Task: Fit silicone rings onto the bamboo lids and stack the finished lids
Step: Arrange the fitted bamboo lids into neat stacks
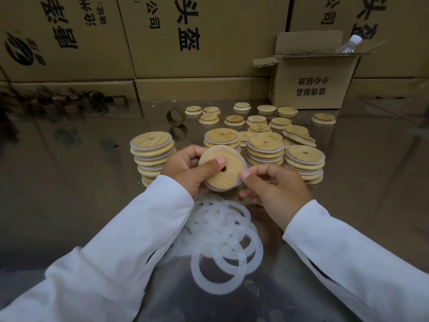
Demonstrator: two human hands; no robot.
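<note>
Left hand (185, 168) gripped the bamboo lid (231, 178) from its left side, thumb flat across the wooden face near the centre hole, fingers curled behind. Right hand (276, 184) pinched the lid's right edge between thumb and forefinger, other fingers loosely curled below. Lid was held tilted above the table (81, 159), with a silicone ring (214, 188) showing round its rim. Whether the ring was fully seated could not be told.

Loose rings (222, 231) lay in an overlapping pile on the table just below the hands. Four stacks of ringed lids stood right behind the hands – the tallest stack (152, 154) at the left. Bare lids (234, 120) were scattered farther back. An open cardboard box (308, 87) sat back right with a plastic bottle (348, 45) sticking out. Big printed cartons (204, 36) walled the rear.
</note>
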